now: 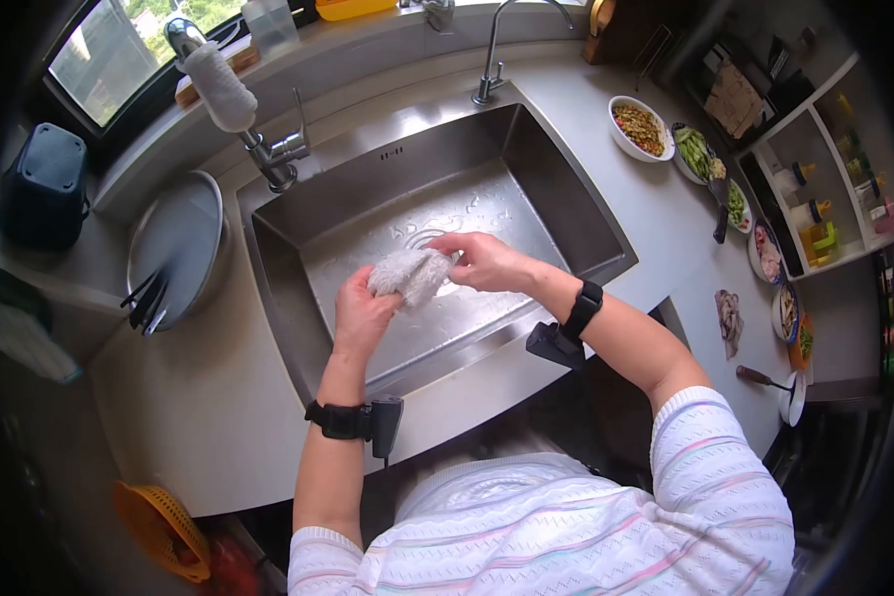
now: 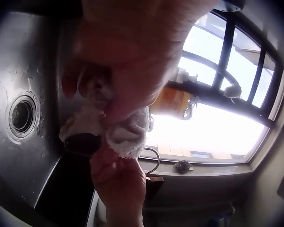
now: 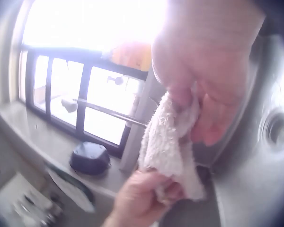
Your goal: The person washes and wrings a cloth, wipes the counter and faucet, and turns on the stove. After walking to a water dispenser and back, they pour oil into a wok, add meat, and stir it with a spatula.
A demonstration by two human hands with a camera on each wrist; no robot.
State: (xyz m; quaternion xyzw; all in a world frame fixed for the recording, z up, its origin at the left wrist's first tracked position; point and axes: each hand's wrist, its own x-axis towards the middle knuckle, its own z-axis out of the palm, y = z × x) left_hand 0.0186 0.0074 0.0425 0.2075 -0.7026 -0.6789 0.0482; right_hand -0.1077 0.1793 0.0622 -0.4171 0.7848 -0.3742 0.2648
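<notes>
A white, fluffy dishcloth is stretched between both hands above the stainless steel sink. My left hand grips its left end with curled fingers. At the other end, my right hand pinches the cloth between thumb and fingers. Seen from the right wrist, the cloth hangs in loose folds between the two hands. In the left wrist view, my left hand covers part of the cloth. Water drops lie on the sink floor, and the drain shows there.
A mixer tap with a white-wrapped spout and a thin curved tap stand behind the sink. Left of it sits a large metal pan with black-handled utensils. Bowls of chopped food, one a white bowl, line the right counter.
</notes>
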